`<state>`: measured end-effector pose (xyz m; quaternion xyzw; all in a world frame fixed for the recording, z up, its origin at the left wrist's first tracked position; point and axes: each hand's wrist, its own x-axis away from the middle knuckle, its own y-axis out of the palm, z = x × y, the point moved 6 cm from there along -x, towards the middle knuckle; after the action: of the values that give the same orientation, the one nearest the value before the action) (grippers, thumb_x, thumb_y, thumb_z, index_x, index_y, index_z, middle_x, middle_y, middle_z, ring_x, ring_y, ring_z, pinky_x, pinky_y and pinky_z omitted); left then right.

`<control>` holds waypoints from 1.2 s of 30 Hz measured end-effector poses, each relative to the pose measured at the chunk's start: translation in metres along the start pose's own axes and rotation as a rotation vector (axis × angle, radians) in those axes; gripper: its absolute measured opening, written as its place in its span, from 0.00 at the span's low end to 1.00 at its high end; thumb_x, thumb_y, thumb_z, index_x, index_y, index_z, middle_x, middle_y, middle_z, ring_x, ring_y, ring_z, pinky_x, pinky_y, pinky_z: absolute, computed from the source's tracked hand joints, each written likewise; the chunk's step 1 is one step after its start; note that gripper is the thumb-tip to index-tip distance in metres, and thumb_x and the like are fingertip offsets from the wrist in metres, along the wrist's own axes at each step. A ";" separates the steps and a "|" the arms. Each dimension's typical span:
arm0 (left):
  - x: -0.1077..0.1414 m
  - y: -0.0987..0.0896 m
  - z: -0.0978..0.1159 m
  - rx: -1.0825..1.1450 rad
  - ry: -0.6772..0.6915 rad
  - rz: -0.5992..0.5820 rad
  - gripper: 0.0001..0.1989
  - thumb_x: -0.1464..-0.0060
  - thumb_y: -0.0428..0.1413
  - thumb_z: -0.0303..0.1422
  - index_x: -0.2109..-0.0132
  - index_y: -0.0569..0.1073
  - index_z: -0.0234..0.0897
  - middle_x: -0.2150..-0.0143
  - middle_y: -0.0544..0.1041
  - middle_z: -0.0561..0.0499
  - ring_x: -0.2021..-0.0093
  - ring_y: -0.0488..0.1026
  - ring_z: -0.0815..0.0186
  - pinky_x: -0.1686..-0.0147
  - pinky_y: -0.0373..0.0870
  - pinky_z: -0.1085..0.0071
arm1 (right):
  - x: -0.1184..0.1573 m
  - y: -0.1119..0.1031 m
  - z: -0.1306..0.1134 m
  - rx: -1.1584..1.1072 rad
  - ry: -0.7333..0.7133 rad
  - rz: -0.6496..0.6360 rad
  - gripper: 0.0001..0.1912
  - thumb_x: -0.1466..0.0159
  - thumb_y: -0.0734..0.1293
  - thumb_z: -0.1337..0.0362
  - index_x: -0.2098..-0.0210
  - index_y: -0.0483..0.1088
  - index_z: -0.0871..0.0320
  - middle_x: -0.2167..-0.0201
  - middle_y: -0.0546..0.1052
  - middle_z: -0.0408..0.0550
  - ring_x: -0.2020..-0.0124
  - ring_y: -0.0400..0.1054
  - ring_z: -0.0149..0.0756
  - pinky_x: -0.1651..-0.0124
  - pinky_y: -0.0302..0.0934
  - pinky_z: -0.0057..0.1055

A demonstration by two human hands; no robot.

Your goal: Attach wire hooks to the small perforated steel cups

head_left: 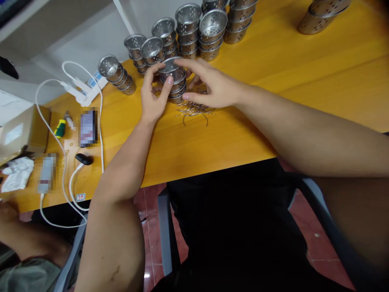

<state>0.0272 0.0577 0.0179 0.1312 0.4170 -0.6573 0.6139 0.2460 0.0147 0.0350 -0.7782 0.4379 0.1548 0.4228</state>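
Orange-yellow counter (304, 81) running right across the upper half of the frame, pale wall (75, 40) behind it, reddish floor tiles (152, 231) showing below. And the action is just above centre: a short stack of perforated metal cups (172, 75), standing upright, a hand on either side! Left hand (155, 95) has it clamped, fingers round the left side and up at the rim, thumb pressed on the front. Across comes the right hand (212, 87), index finger at the rim, thumb and fingers well apart, thumb hovering by a loose pile of thin bent wires (196, 108) just beside the stack's base.

Behind them, what a line-up: tall stacks of the same cups (187, 30) crowding the top centre, a leaning stack (117, 75) to their left, and another, cut by the frame, at upper right (319, 18). Over on the left, a white power strip (91, 95) with white cables, a blurred-out phone (88, 127), a green-and-yellow handle (60, 128), a small black object (84, 159) and a cardboard box (33, 134). Lower left corner, another person's arm (9, 227) edges in.
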 end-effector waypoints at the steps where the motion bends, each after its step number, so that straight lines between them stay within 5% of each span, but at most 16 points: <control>1: 0.000 0.000 0.001 -0.004 -0.009 0.001 0.26 0.38 0.62 0.63 0.40 0.74 0.58 0.41 0.79 0.49 0.42 0.79 0.54 0.45 0.84 0.58 | 0.000 0.000 0.001 -0.012 0.007 0.001 0.44 0.27 0.73 0.43 0.20 0.59 0.51 0.25 0.63 0.51 0.34 0.66 0.48 0.41 0.75 0.40; 6: 0.001 0.003 0.007 0.003 -0.020 -0.028 0.28 0.37 0.60 0.64 0.41 0.73 0.55 0.42 0.78 0.48 0.43 0.79 0.54 0.46 0.82 0.60 | -0.001 0.000 0.003 -0.093 0.106 0.023 0.43 0.30 0.74 0.35 0.24 0.62 0.43 0.25 0.66 0.43 0.33 0.64 0.48 0.36 0.71 0.47; 11: 0.000 0.002 0.008 0.042 -0.048 -0.031 0.26 0.40 0.63 0.64 0.46 0.76 0.54 0.47 0.78 0.48 0.46 0.79 0.52 0.49 0.83 0.57 | -0.002 0.001 0.001 -0.041 0.088 0.030 0.47 0.30 0.71 0.31 0.25 0.64 0.54 0.28 0.68 0.53 0.36 0.65 0.50 0.39 0.71 0.45; 15: 0.000 0.001 0.004 0.061 -0.074 -0.015 0.25 0.41 0.64 0.63 0.47 0.76 0.55 0.47 0.79 0.48 0.46 0.78 0.50 0.45 0.82 0.53 | 0.000 0.002 0.004 -0.001 0.137 0.007 0.51 0.32 0.68 0.25 0.23 0.61 0.49 0.27 0.67 0.49 0.35 0.66 0.50 0.37 0.72 0.42; 19: 0.001 0.003 0.003 0.051 -0.055 -0.024 0.27 0.40 0.62 0.63 0.42 0.75 0.57 0.42 0.78 0.48 0.39 0.77 0.48 0.35 0.77 0.50 | 0.003 0.003 0.005 0.019 0.147 -0.037 0.51 0.31 0.70 0.26 0.20 0.57 0.45 0.25 0.63 0.47 0.36 0.68 0.51 0.37 0.73 0.42; 22: 0.003 0.005 0.002 0.034 -0.031 -0.048 0.35 0.41 0.64 0.63 0.33 0.68 0.61 0.30 0.73 0.50 0.30 0.72 0.47 0.30 0.74 0.50 | 0.005 0.006 0.009 0.024 0.141 -0.070 0.56 0.31 0.74 0.31 0.17 0.49 0.46 0.22 0.58 0.51 0.46 0.75 0.45 0.40 0.75 0.42; 27: 0.008 0.009 -0.021 0.035 -0.085 -0.084 0.47 0.47 0.71 0.61 0.28 0.60 0.59 0.24 0.67 0.46 0.25 0.67 0.46 0.27 0.72 0.48 | 0.005 0.007 0.016 -0.010 0.106 -0.045 0.65 0.33 0.75 0.32 0.16 0.41 0.58 0.24 0.60 0.62 0.48 0.76 0.42 0.44 0.74 0.38; 36: 0.009 0.004 -0.055 0.048 -0.181 -0.049 0.51 0.56 0.76 0.60 0.31 0.62 0.58 0.29 0.71 0.44 0.35 0.75 0.43 0.37 0.80 0.46 | 0.007 0.010 0.016 -0.005 0.125 -0.086 0.58 0.33 0.75 0.33 0.17 0.49 0.50 0.26 0.65 0.56 0.48 0.77 0.47 0.41 0.76 0.44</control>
<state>0.0103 0.0912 -0.0235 0.0759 0.3470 -0.6912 0.6294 0.2438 0.0204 0.0160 -0.8054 0.4292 0.0887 0.3991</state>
